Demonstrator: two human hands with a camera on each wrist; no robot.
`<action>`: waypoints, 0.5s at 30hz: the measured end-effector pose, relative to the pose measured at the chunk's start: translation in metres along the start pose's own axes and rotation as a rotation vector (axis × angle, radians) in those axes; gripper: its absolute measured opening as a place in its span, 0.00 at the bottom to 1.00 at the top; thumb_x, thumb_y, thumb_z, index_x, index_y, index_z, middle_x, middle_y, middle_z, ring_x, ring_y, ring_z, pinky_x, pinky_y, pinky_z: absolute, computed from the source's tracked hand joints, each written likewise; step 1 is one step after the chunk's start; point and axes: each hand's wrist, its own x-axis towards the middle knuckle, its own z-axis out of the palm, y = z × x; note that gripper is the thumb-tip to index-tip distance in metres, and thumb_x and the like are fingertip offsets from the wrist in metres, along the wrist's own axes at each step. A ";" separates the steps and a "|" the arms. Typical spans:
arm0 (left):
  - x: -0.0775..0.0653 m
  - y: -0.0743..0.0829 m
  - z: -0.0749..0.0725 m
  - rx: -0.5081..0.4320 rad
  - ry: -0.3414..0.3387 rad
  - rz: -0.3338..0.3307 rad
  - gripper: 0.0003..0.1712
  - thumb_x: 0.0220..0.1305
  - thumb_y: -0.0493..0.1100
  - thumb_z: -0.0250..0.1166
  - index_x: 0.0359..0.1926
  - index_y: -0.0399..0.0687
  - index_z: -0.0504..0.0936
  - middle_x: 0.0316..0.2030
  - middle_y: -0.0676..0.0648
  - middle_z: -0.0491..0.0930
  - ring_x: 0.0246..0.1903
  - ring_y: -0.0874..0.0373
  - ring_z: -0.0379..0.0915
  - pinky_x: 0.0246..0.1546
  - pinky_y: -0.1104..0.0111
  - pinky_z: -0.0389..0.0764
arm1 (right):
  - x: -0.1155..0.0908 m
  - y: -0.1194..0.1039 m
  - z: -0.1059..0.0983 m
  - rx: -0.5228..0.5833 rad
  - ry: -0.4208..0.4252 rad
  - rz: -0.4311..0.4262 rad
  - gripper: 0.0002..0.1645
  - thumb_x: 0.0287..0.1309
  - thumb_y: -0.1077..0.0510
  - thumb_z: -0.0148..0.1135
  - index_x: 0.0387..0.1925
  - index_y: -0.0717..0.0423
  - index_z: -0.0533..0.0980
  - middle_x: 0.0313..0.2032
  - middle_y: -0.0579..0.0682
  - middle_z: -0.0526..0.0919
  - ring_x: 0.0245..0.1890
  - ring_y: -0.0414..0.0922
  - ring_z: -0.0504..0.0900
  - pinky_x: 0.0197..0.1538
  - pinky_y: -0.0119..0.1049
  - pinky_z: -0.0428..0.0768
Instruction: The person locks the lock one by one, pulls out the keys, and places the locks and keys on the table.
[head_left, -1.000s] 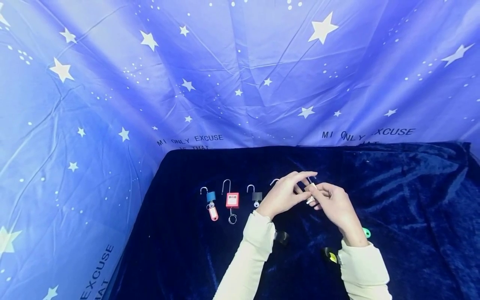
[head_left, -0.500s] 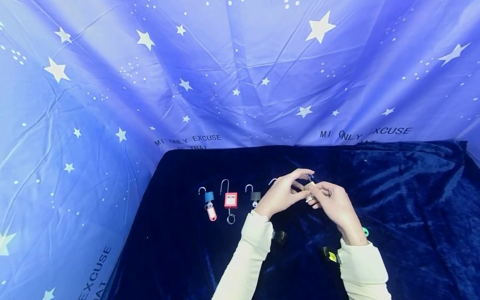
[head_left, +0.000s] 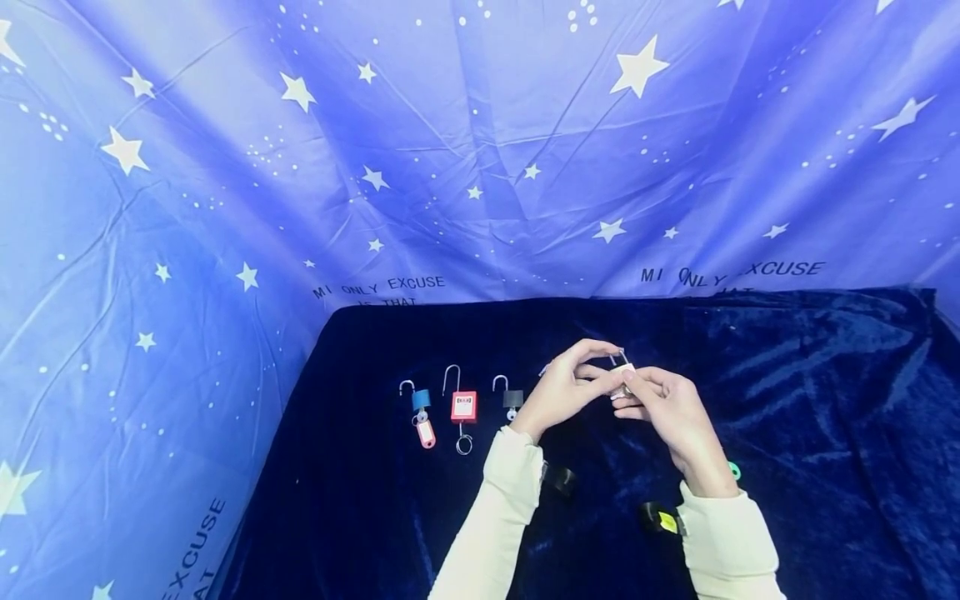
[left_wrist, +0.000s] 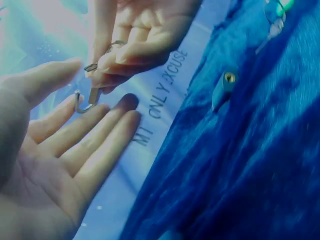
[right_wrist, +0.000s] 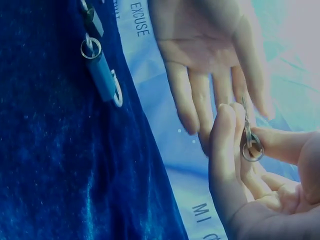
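My right hand [head_left: 667,404] pinches a small pale padlock [head_left: 625,368] between thumb and fingers, its key and ring [right_wrist: 252,150] hanging at the keyhole end. The metal shackle [left_wrist: 84,107] sticks out from the body, a hook with a free end in the left wrist view. Facing it, my left hand [head_left: 566,385] has its fingers stretched out, the index fingertip right at the top of the shackle and the thumb close to the body. In the left wrist view the left palm [left_wrist: 40,185] holds nothing. Part of the padlock body is hidden by the right fingers.
Left of the hands lie a blue padlock [head_left: 422,398] with a red tag [head_left: 426,433], a red padlock [head_left: 464,407] and a dark grey padlock [head_left: 513,398], shackles open. Another shackle [head_left: 545,367] peeks from behind my left hand. A green tag [head_left: 734,471] lies beside the right wrist.
The padlock has turned slightly between the hands, and its shackle shows more plainly beside the left index fingertip. The head view has shifted a little; the padlocks on the cloth lie as before.
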 end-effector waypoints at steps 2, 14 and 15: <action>0.001 -0.002 -0.001 -0.099 0.032 -0.004 0.19 0.62 0.45 0.58 0.53 0.45 0.72 0.50 0.44 0.76 0.38 0.61 0.79 0.41 0.63 0.78 | 0.000 0.000 0.000 0.013 -0.022 0.001 0.30 0.61 0.48 0.53 0.48 0.74 0.67 0.35 0.56 0.82 0.35 0.51 0.82 0.41 0.41 0.78; 0.003 -0.008 -0.004 -0.306 0.173 -0.038 0.17 0.60 0.42 0.59 0.51 0.43 0.77 0.41 0.42 0.81 0.39 0.46 0.79 0.39 0.58 0.78 | 0.004 0.011 -0.001 0.051 -0.147 -0.075 0.25 0.61 0.52 0.53 0.46 0.73 0.68 0.40 0.71 0.77 0.38 0.58 0.80 0.43 0.42 0.77; 0.003 -0.008 -0.003 -0.308 0.177 -0.041 0.17 0.60 0.42 0.59 0.50 0.42 0.78 0.41 0.42 0.81 0.39 0.48 0.79 0.39 0.58 0.78 | 0.004 0.012 -0.002 0.055 -0.151 -0.077 0.24 0.61 0.52 0.53 0.46 0.73 0.68 0.40 0.71 0.77 0.39 0.58 0.80 0.43 0.42 0.77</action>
